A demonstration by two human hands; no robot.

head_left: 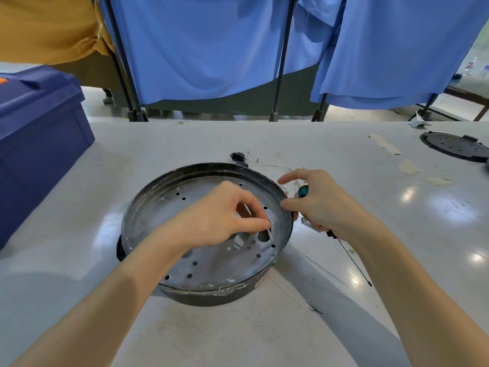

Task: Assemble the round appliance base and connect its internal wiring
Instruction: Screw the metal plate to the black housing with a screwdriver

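The round appliance base (169, 207), a dark ring with a perforated metal floor, lies in the middle of the white table. My left hand (219, 215) hovers inside it and pinches a thin screw (271, 238), tip down over a hole near the right wall. My right hand (322, 202) rests against the base's right rim and grips a screwdriver (352, 256) with a teal and black handle, its long shaft pointing toward me over the table. A black power socket (237, 156) and thin white wires (270, 164) lie just behind the base.
A blue plastic crate (39, 133) stands at the left edge of the table. A black round perforated cover (455, 145) lies at the far right. Blue curtains on black stands (211, 49) hang behind the table. Tape scraps (410, 166) mark the right side.
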